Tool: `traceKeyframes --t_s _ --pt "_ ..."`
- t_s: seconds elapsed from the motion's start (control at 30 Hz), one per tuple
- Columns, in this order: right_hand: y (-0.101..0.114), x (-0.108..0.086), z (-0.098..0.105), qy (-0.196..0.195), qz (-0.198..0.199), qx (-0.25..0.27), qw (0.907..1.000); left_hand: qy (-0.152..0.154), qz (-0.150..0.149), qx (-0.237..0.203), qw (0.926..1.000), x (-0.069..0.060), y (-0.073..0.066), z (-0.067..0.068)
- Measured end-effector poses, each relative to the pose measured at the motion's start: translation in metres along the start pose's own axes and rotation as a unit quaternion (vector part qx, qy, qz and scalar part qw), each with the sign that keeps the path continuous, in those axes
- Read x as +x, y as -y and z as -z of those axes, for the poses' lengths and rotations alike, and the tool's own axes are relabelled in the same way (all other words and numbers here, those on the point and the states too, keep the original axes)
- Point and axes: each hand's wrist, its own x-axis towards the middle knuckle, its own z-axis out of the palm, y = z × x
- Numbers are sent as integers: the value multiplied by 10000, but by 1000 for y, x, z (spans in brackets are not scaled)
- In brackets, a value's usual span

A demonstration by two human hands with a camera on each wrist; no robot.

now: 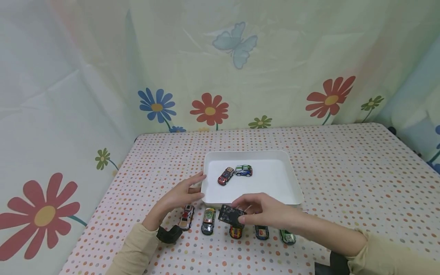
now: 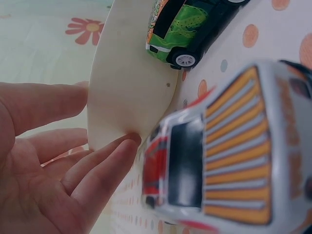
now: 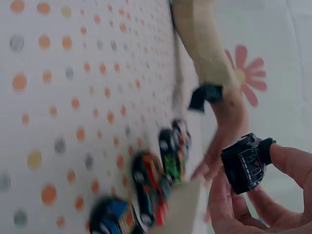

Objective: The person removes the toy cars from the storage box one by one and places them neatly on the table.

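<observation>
The white tray (image 1: 295, 183) holds two toy cars, a dark red one (image 1: 226, 176) and a green-white-blue one (image 1: 243, 170). Against the tray's left side rest the straight fingers of my left hand (image 1: 180, 194); the left wrist view shows fingertips on the pale outer wall (image 2: 122, 83). My right hand (image 1: 266, 210) pinches a black toy vehicle (image 1: 229, 215) between thumb and fingers, raised near the tray's front edge. In the right wrist view the black vehicle (image 3: 247, 163) is clear of the table, between the thumb and fingers of my right hand (image 3: 273, 204).
Several toy cars stand in a row in front of the tray: a white-orange one (image 1: 186, 217), a green one (image 1: 208, 221), an orange one (image 1: 235, 232), a dark striped one (image 1: 262, 232) and another green one (image 1: 287, 236). The dotted tablecloth (image 1: 361, 172) extends to the right.
</observation>
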Motion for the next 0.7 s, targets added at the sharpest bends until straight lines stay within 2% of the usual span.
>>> traceKeyframes --t_s 0.13,0.27,0.47,0.7 --pt "-5 6 -26 343 -202 140 9991 -30 -23 34 10000 0 0 0" --pt "-14 9 -43 621 -303 190 9974 -59 -5 43 10000 1 0 0" --pt "-24 10 -58 888 72 -322 9955 -132 149 57 9998 0 -2 -1" --pt "-23 10 -65 918 24 -863 9920 -141 210 -33 9997 0 -3 -2"
